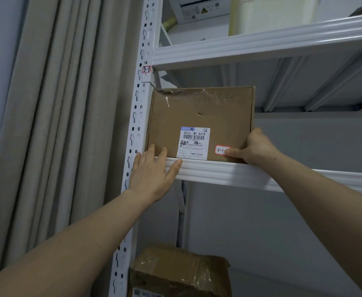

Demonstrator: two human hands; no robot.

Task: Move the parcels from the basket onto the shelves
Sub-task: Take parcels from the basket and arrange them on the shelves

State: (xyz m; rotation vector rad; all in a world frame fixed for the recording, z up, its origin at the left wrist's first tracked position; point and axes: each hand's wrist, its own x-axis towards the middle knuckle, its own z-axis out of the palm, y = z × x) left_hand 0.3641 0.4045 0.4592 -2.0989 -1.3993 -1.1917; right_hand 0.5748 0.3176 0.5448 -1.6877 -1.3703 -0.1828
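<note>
A flat brown cardboard parcel point(199, 112) stands upright on a white metal shelf point(261, 174), at its left end beside the upright post. It carries a white shipping label and a small red-edged sticker marked "3-1-". My left hand point(154, 172) lies with straight fingers against the parcel's lower left corner and the shelf's front edge. My right hand point(253, 148) grips the parcel's lower right edge, thumb pressed on the sticker. No basket is in view.
The white slotted post point(137, 129) bears a tag "3-1". Another shelf point(261, 41) runs above, holding a pale container. A crumpled taped cardboard parcel point(180, 273) sits on the level below. Beige curtains point(68, 125) hang at the left.
</note>
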